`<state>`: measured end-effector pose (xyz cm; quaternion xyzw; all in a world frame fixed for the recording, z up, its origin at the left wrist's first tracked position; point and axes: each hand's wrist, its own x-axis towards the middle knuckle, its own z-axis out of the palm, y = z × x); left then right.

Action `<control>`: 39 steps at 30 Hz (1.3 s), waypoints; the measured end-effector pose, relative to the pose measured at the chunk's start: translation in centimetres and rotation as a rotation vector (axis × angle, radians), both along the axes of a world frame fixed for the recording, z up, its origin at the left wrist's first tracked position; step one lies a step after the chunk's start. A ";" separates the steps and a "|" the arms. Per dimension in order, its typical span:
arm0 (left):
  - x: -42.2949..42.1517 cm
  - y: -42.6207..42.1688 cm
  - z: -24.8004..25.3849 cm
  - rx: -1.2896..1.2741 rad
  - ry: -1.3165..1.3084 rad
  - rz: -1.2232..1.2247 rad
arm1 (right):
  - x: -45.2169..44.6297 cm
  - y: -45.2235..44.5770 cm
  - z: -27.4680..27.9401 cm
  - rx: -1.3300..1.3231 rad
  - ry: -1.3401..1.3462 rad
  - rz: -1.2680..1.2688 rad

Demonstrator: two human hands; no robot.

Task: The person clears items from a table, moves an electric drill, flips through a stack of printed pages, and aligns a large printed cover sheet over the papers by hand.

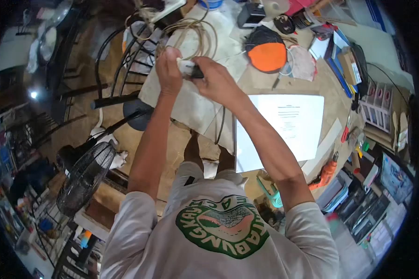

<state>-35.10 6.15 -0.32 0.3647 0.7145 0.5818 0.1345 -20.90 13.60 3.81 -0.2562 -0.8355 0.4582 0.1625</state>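
Above the table's near left corner, both hands are closed on a small white-and-black object (187, 68) whose exact kind I cannot make out. My left hand (168, 72) grips its left side with the thumb pointing up. My right hand (218, 81) pinches the dark right end between thumb and fingers. Just behind them a loose coil of tan cable (202, 39) lies on the table. Right of my right hand is a round orange-and-black item (267, 56). Beneath my right forearm rests a white printed sheet (298, 128).
A black metal chair (100, 69) stands left of the table (191, 104). Farther left are a black fan (86, 179) and a white cat (108, 137) on the floor. An orange power drill (328, 171) lies near the right edge, by a white rack (376, 109). Folders and boxes crowd the far right.
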 end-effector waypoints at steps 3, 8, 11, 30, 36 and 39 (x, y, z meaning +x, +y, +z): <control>-0.5 -0.5 -0.9 -0.045 -0.301 -0.041 | 0.1 0.3 0.3 0.033 -0.103 0.068; -1.5 -0.1 -1.8 -0.190 -0.242 0.081 | 5.1 3.4 -2.2 -0.022 0.039 -0.448; -1.5 -0.1 -1.0 -0.263 -0.199 0.199 | 12.6 7.6 -8.4 -0.141 -0.012 -0.908; 7.5 13.9 -1.7 -0.176 0.149 -0.390 | 18.2 -7.0 1.5 -0.458 0.144 -0.979; 12.5 19.5 -5.7 -0.272 0.555 -0.424 | 20.8 -8.7 0.5 -0.563 0.142 -1.001; 13.0 20.3 -5.9 -0.373 0.651 -0.352 | 21.1 -8.7 -0.1 -0.589 0.188 -0.982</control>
